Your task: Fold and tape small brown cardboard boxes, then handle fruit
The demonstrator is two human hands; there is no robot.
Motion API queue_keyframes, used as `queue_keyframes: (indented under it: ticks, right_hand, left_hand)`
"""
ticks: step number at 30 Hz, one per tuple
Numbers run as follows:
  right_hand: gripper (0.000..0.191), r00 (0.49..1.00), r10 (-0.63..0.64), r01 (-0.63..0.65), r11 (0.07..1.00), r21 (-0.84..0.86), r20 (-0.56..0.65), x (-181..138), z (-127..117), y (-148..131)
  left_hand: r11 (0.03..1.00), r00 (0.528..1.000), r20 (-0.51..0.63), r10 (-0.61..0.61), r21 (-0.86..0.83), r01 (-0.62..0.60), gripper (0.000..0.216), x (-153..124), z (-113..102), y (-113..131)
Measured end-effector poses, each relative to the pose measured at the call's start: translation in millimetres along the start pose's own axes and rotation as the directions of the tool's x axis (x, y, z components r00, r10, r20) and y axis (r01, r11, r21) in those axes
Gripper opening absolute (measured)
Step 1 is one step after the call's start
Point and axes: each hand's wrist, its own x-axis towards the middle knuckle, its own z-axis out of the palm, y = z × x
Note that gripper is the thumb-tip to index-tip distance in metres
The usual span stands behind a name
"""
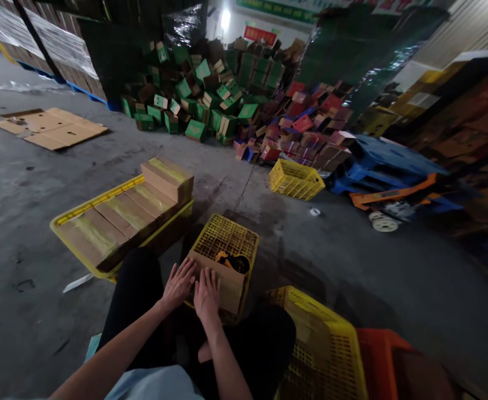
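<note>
Beyond the yellow crate [227, 236] rises a heap of green and red cartons [244, 100]; left of it lies a tray of sealed boxes [114, 214]. A cardboard box [227, 280] sits on the crate's near edge, left hand [179, 284] and right hand [206, 294] flat on it, fingers released, with a tape dispenser [233, 261] behind them.

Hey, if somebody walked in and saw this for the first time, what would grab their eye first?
Probably the two hands, left hand and right hand, pressed flat on a brown cardboard box atop an upturned yellow crate at bottom centre. Behind, a big heap of green boxes and red boxes fills the back, and to the left a yellow tray carries taped cartons.
</note>
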Motion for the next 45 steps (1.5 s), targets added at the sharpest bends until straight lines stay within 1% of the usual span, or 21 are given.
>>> queue_keyframes:
  ticks: [2, 4, 6, 9, 11, 14, 17, 19, 21, 24, 27, 29, 32, 35, 37, 39, 41, 43, 45]
  right_hand:
    - [0.052, 0.998, -0.050, 0.049, 0.998, 0.026, 0.041, 8.1, 4.2, -12.0]
    - [0.054, 0.995, -0.081, 0.080, 0.996, 0.033, 0.051, 12.2, 9.8, -18.8]
    - [0.055, 0.994, -0.102, 0.101, 0.994, 0.029, 0.034, 13.0, 14.9, -20.5]
    - [0.057, 0.992, -0.127, 0.127, 0.992, 0.015, 0.024, 11.7, 18.5, -17.9]
    - [0.057, 0.991, -0.131, 0.131, 0.991, 0.005, 0.033, 10.8, 17.8, -15.9]
    - [0.056, 0.989, -0.145, 0.145, 0.989, 0.004, 0.033, 9.3, 14.6, -13.7]
    - [0.054, 0.987, -0.162, 0.163, 0.987, -0.007, 0.012, 4.4, 11.1, -8.0]
    - [0.054, 0.991, -0.133, 0.133, 0.991, -0.030, -0.021, -2.0, 8.8, 1.0]
    - [0.055, 0.995, -0.067, 0.063, 0.996, -0.058, -0.067, -10.6, 6.2, 15.8]
    - [0.058, 0.990, 0.064, -0.075, 0.993, -0.092, -0.125, -25.0, 2.3, 47.6]
    - [0.063, 0.973, 0.155, -0.175, 0.978, -0.109, -0.173, -37.3, 1.2, 79.9]
    - [0.067, 0.970, 0.147, -0.168, 0.981, -0.097, -0.194, -42.5, 3.1, 94.3]
    - [0.072, 0.968, 0.110, -0.127, 0.990, -0.061, -0.227, -44.7, 7.3, 102.3]
    - [0.073, 0.965, 0.117, -0.130, 0.991, -0.042, -0.236, -43.1, 6.6, 100.0]
    - [0.072, 0.965, 0.150, -0.165, 0.985, -0.055, -0.216, -42.3, 2.1, 94.4]
    - [0.070, 0.961, 0.194, -0.212, 0.974, -0.078, -0.196, -42.9, -3.0, 84.1]
    - [0.068, 0.964, 0.204, -0.222, 0.971, -0.090, -0.173, -45.5, -4.7, 68.0]
    - [0.061, 0.982, 0.140, -0.150, 0.985, -0.081, -0.124, -49.6, -1.0, 48.2]
    - [0.056, 0.999, 0.023, -0.026, 0.998, -0.052, -0.045, -54.0, 6.4, 29.6]
  left_hand:
    - [0.999, 0.999, 0.000, -0.036, -0.030, 0.036, 0.052, -3.7, 1.3, -5.8]
    - [0.997, 0.998, -0.008, -0.055, -0.062, 0.054, 0.054, -7.4, 3.4, -10.9]
    - [0.996, 1.000, -0.021, -0.006, -0.087, 0.004, 0.056, -9.3, 4.8, -14.9]
    - [0.989, 0.992, -0.047, 0.117, -0.083, -0.121, 0.056, -8.1, 4.1, -18.5]
    - [0.986, 0.987, -0.053, 0.151, -0.069, -0.154, 0.055, -6.9, 3.0, -19.7]
    - [0.989, 0.989, -0.060, 0.132, -0.065, -0.136, 0.055, -8.0, 3.5, -20.6]
    - [0.993, 0.995, -0.084, 0.062, -0.095, -0.070, 0.058, -12.0, 7.2, -20.3]
    - [0.993, 0.995, -0.095, 0.016, -0.119, -0.028, 0.061, -14.4, 9.8, -19.0]
    - [0.991, 0.996, -0.091, -0.017, -0.130, 0.005, 0.063, -15.6, 11.2, -17.1]
    - [0.991, 0.996, -0.070, -0.053, -0.125, 0.044, 0.063, -15.9, 10.8, -14.7]
    - [0.992, 0.998, -0.055, -0.040, -0.126, 0.033, 0.064, -15.9, 9.7, -14.1]
    - [0.991, 0.998, -0.057, -0.020, -0.132, 0.012, 0.066, -16.2, 9.6, -14.4]
    - [0.992, 0.997, -0.071, -0.016, -0.129, 0.006, 0.067, -16.6, 10.0, -14.9]
    - [0.993, 0.997, -0.074, -0.021, -0.116, 0.012, 0.066, -16.3, 8.7, -14.7]
    - [0.995, 0.997, -0.071, -0.030, -0.092, 0.024, 0.064, -15.5, 6.1, -12.3]
    - [0.997, 0.996, -0.078, -0.052, -0.053, 0.048, 0.063, -14.7, 3.3, -6.0]
    - [0.999, 0.996, -0.082, -0.041, -0.029, 0.039, 0.063, -14.6, 1.6, 5.1]
    - [0.998, 0.998, -0.053, 0.041, -0.042, -0.043, 0.064, -15.9, 2.0, 18.9]
    - [0.987, 0.990, -0.001, 0.143, -0.072, -0.143, 0.063, -18.4, 3.7, 31.5]
